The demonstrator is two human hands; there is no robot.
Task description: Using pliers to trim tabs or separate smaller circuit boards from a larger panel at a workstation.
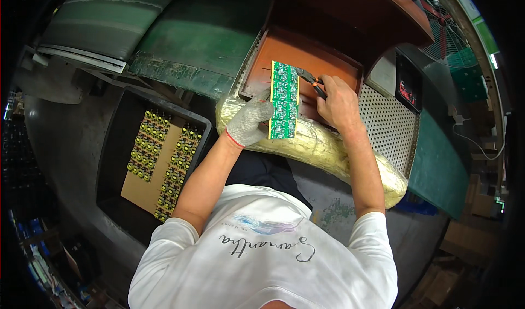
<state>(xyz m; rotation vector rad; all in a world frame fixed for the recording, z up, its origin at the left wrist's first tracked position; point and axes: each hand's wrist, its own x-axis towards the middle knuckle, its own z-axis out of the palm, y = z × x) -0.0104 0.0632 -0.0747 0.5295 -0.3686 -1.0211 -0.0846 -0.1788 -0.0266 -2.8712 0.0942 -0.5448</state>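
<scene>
A green circuit board panel (283,98) with yellowish edges stands tilted in front of me. My left hand (252,120), in a pale knitted glove with a red cuff, grips its left lower edge. Bare, my right hand (337,102) is closed round a pair of cutting pliers (313,82) with dark handles. The jaws of the pliers are at the panel's upper right edge; whether they bite on anything is too small to tell. Behind the panel lies an orange-brown tray (339,62) under a dark reddish-brown hood (350,13).
A roll wrapped in yellowish film (322,150) runs along the front of the perforated metal bench top (385,123). At left, a black bin (117,139) holds cardboard and several boards with yellow components (175,172). A green conveyor belt (191,41) and a fan (442,21) stand farther off.
</scene>
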